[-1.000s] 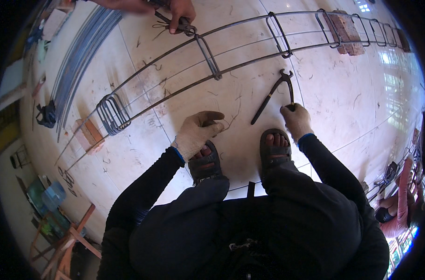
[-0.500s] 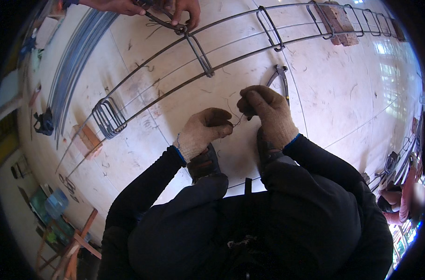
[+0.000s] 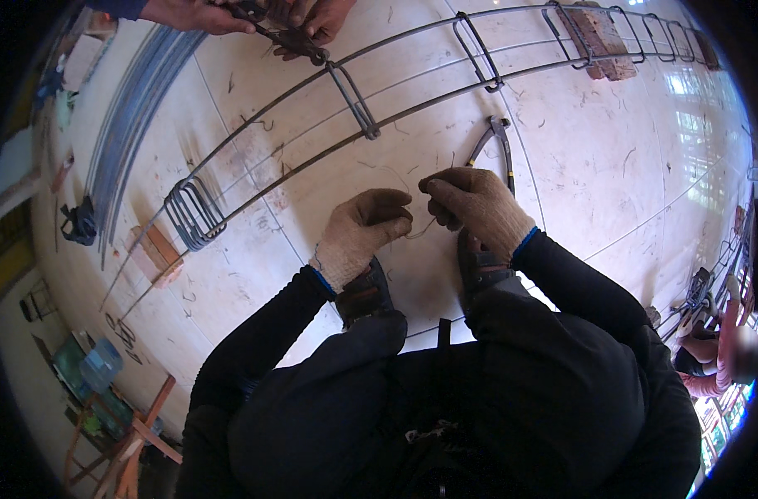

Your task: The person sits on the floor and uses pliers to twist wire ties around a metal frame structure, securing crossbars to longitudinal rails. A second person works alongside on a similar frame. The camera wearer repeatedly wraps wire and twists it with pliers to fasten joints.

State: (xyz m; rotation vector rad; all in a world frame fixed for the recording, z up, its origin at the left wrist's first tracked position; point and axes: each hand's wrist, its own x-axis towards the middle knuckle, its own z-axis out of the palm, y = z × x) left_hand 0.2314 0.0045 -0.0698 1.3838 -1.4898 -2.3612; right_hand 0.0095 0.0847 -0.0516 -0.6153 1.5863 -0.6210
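My right hand, in a beige knit glove with brown-stained fingers, pinches thin tie wire. The wire curves from its fingertips toward my left hand and looks faint against the floor. Gloved alike, my left hand faces it across a small gap, thumb and forefinger apart beside the wire; its inner fingers are partly hidden. Just beyond my right hand, pincers with dark, yellow-marked handles lie on the floor. Farther off stretches a rebar cage of long bars with rectangular stirrups.
At the upper left, another person's hands work pincers at a cage joint. Brick blocks prop the cage. Bunched stirrups hang near its left end. Loose bars lie at left. Another person sits far right.
My right hand has turned and shifted slightly down, carrying wire with it. The gap between my fingertips has changed little. The other person's pincers have pulled slightly away from the cage joint.
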